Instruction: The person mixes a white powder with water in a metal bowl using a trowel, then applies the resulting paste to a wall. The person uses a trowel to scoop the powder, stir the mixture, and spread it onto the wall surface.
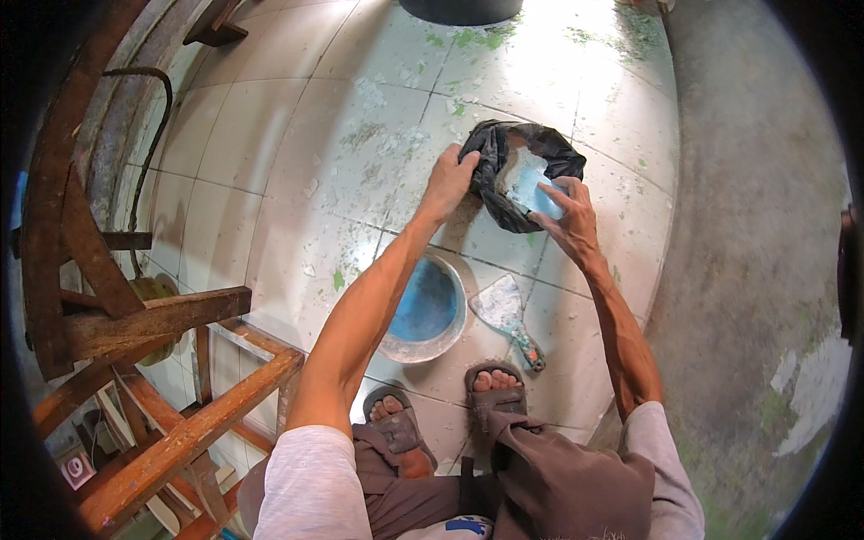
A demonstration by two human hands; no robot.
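A black plastic bag stands over the tiled floor with its mouth spread into a ring. Inside it shows a pale blue and whitish material, perhaps powder. My left hand is closed on the bag's left rim. On the near right rim, my right hand has its fingers bent over the edge, with the fingertips above the opening. Closer to my feet sits a round bucket, blue inside and whitish at the rim. Beside it lies a putty knife with a wide, whitened blade and a patterned green handle.
Wooden framework fills the left side, near my left arm. A dark round container stands at the far edge. Pale flakes and green bits litter the tiles. Rough grey concrete runs along the right. My sandalled feet are close to the bucket.
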